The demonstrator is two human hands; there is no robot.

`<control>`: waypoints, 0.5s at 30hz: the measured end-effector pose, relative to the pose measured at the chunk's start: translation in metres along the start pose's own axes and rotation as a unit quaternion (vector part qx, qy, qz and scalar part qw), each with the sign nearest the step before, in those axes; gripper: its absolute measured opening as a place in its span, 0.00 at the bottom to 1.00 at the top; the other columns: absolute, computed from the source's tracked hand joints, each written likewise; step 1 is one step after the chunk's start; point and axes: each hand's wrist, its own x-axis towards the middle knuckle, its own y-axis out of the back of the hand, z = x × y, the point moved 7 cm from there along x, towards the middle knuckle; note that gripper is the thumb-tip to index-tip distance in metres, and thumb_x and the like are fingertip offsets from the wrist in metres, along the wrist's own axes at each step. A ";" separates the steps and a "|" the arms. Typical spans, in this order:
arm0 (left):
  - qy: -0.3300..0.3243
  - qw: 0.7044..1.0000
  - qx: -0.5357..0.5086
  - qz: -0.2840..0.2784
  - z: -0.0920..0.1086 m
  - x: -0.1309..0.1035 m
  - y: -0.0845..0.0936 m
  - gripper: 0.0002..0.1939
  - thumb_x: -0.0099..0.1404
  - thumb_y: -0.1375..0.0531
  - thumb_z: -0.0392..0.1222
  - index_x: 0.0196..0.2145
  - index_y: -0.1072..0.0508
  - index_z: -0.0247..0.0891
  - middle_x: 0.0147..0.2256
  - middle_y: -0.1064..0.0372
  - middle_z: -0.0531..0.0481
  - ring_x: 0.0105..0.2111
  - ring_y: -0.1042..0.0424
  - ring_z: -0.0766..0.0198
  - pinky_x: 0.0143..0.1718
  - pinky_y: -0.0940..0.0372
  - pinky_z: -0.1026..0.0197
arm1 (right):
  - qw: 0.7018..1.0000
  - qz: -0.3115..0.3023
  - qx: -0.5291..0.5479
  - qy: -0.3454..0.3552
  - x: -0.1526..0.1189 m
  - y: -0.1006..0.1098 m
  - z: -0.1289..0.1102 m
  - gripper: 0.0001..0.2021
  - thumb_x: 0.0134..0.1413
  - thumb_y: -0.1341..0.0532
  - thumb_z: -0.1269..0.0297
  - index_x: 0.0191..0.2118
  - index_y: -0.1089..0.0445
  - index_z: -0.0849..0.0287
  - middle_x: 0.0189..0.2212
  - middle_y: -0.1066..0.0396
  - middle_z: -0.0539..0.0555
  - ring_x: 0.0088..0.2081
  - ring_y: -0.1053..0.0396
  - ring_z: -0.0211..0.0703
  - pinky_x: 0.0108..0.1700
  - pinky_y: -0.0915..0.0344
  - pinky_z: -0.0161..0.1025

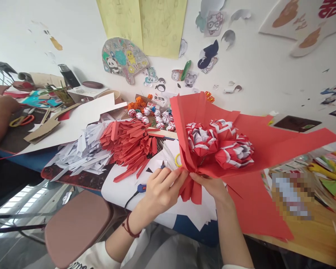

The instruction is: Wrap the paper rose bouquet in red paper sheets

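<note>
Red wrapping paper [257,149] is folded around a bouquet of several red and white paper flowers [235,151]. Gathered at its base, the paper is pinched by my left hand [164,188], whose fingers are closed on it. On the other side of the same gathered part, my right hand [210,185] grips the paper from below, its fingers partly hidden. A short red paper end [192,191] sticks out below the hands. Left of the bouquet lie a pile of folded red paper strips [128,144] and a pile of white strips [85,151].
A blue tool with a cable [142,188] lies left of my left hand. Small paper flowers [164,118] sit behind the piles. A brown stool [78,228] stands at the lower left. Another person's arm [0,119] and scissors [21,120] are at the far left.
</note>
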 end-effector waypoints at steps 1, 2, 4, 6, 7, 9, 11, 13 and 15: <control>0.007 1.000 -0.006 -0.006 0.000 0.002 0.000 0.18 0.62 0.43 0.27 0.48 0.28 0.37 0.35 0.26 0.47 0.28 0.37 0.64 0.28 0.46 0.59 | 1.000 -0.001 0.004 0.003 0.000 -0.001 -0.001 0.25 0.43 0.29 0.49 0.48 0.26 0.53 0.49 0.26 0.54 0.53 0.30 0.57 0.57 0.34 0.54; 0.016 1.000 -0.013 -0.010 -0.001 0.004 0.000 0.18 0.62 0.44 0.27 0.48 0.28 0.37 0.35 0.26 0.47 0.28 0.37 0.64 0.28 0.46 0.58 | 1.000 -0.001 0.013 0.005 0.000 -0.001 -0.002 0.25 0.43 0.29 0.50 0.49 0.26 0.52 0.51 0.26 0.54 0.54 0.31 0.57 0.58 0.35 0.54; 0.036 0.999 -0.029 -0.015 -0.001 0.007 0.000 0.17 0.62 0.45 0.26 0.47 0.28 0.37 0.35 0.26 0.46 0.29 0.38 0.62 0.29 0.46 0.58 | 0.999 -0.003 0.031 0.006 -0.001 -0.002 -0.002 0.25 0.44 0.29 0.50 0.49 0.27 0.51 0.52 0.27 0.54 0.55 0.32 0.57 0.58 0.35 0.53; 0.053 0.998 -0.037 -0.020 -0.001 0.008 0.000 0.17 0.63 0.46 0.27 0.47 0.28 0.37 0.35 0.27 0.46 0.30 0.38 0.62 0.29 0.45 0.58 | 0.999 -0.003 0.040 0.001 0.000 -0.001 0.003 0.24 0.43 0.29 0.50 0.48 0.26 0.51 0.51 0.27 0.54 0.54 0.31 0.57 0.58 0.35 0.53; 0.059 0.997 -0.035 -0.025 0.000 0.009 0.000 0.16 0.63 0.46 0.28 0.47 0.28 0.37 0.35 0.27 0.45 0.30 0.38 0.61 0.30 0.45 0.58 | 0.999 -0.007 0.041 -0.004 0.001 -0.001 0.008 0.23 0.43 0.29 0.51 0.47 0.26 0.52 0.50 0.26 0.54 0.53 0.31 0.57 0.57 0.35 0.53; 0.068 0.997 -0.025 -0.033 0.002 0.008 -0.001 0.16 0.64 0.46 0.29 0.48 0.28 0.37 0.36 0.27 0.45 0.31 0.38 0.61 0.30 0.46 0.57 | 0.998 -0.013 0.054 -0.014 0.004 0.001 0.019 0.21 0.43 0.29 0.51 0.44 0.25 0.52 0.47 0.24 0.54 0.51 0.29 0.56 0.55 0.33 0.52; 0.079 0.996 -0.020 -0.033 0.003 0.007 0.000 0.16 0.64 0.45 0.30 0.49 0.28 0.38 0.36 0.28 0.45 0.32 0.39 0.61 0.31 0.47 0.56 | 0.997 -0.020 0.074 -0.018 0.007 0.003 0.028 0.19 0.44 0.29 0.51 0.42 0.24 0.53 0.44 0.23 0.54 0.48 0.28 0.55 0.53 0.31 0.51; 0.099 0.994 -0.028 -0.026 0.003 0.006 0.001 0.16 0.64 0.44 0.31 0.49 0.28 0.39 0.37 0.28 0.45 0.32 0.39 0.61 0.32 0.47 0.56 | 0.996 -0.031 0.081 -0.023 0.009 0.003 0.034 0.20 0.43 0.29 0.50 0.41 0.23 0.54 0.43 0.23 0.55 0.48 0.27 0.55 0.52 0.30 0.51; 0.121 0.991 -0.040 -0.028 0.003 0.005 0.001 0.15 0.65 0.43 0.32 0.48 0.28 0.40 0.39 0.28 0.45 0.33 0.39 0.60 0.34 0.47 0.56 | 0.996 -0.037 0.078 -0.027 0.010 0.003 0.035 0.22 0.42 0.29 0.48 0.43 0.23 0.54 0.44 0.23 0.56 0.49 0.28 0.56 0.53 0.31 0.53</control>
